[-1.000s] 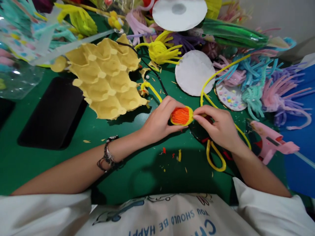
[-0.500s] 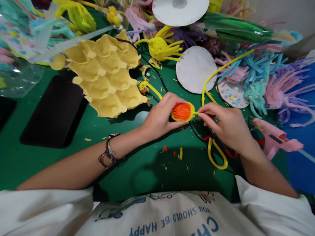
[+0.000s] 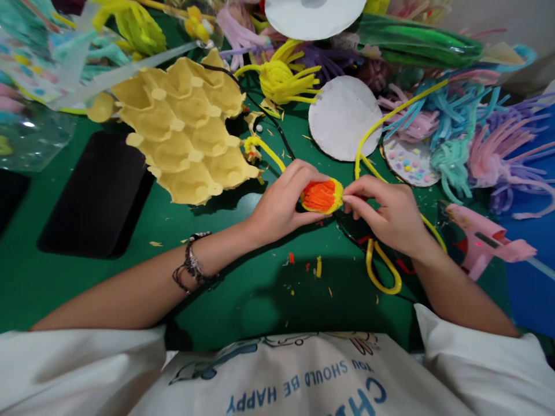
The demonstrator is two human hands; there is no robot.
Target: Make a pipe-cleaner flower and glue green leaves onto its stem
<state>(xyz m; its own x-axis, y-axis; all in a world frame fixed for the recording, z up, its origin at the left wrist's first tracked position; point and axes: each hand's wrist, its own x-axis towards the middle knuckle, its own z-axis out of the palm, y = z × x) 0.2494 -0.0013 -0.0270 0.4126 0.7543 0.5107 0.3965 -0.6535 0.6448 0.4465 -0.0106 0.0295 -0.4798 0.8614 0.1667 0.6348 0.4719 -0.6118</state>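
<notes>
My left hand (image 3: pixel 284 196) grips an oval orange piece with fuzzy yellow edging (image 3: pixel 318 196) between thumb and fingers, its orange face showing. At the right end of that piece, my right hand (image 3: pixel 381 211) pinches a yellow pipe cleaner, its gripped part mostly hidden by the fingertips. Beyond the left hand lies another yellow pipe cleaner (image 3: pixel 271 153) with a curled tip. A yellow loop (image 3: pixel 385 283) rests under the right hand, beside red-handled scissors, partly hidden.
A yellow egg carton (image 3: pixel 186 127) and black tablet (image 3: pixel 93 196) lie left. On the right is a pink glue gun (image 3: pixel 489 240). A white disc (image 3: pixel 346 118) and bundles of coloured pipe cleaners (image 3: pixel 498 150) fill the back. Scraps dot the green table (image 3: pixel 260 300).
My right fingertips have moved left against the orange piece's edge, and the short yellow strand between no longer shows. A yellow length now shows behind the right wrist. My left hand stays nearly still.
</notes>
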